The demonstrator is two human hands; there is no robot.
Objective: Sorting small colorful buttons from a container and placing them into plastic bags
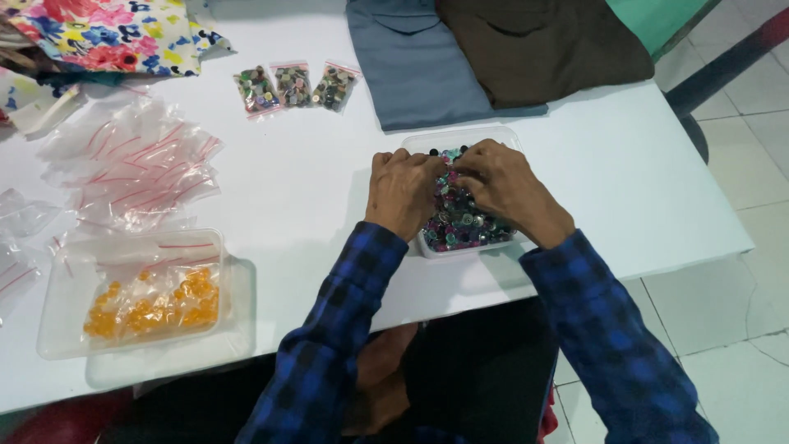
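The clear plastic tub of mixed coloured buttons sits a little right of the frame's centre on the white table, its long axis running from the near table edge up toward the folded cloth at the top. Both hands are down inside it, side by side, over the upper half of the heap. The left hand covers the tub's left rim and the right hand comes in from the right, so that the fingertips of the two meet at the middle of the tub, close under its far wall. The buttons therefore lie directly beneath and just nearer the person than the fingertips; neither hand is clearly closer to them. The fingers of both hands are curled down into the pile and drawn together, but they hide what lies under them, so it cannot be told whether either hand pinches a button or only rests on the heap.

Toward the upper middle of the frame, well apart from the hands, three small filled zip bags lie in a row. At the left, a loose pile of empty zip bags is spread on the table, and in the lower left a second clear tub holds bags of orange beads. A grey-blue folded cloth and a brown folded cloth lie just beyond the tub of buttons, and a flowered cloth fills the upper left corner.
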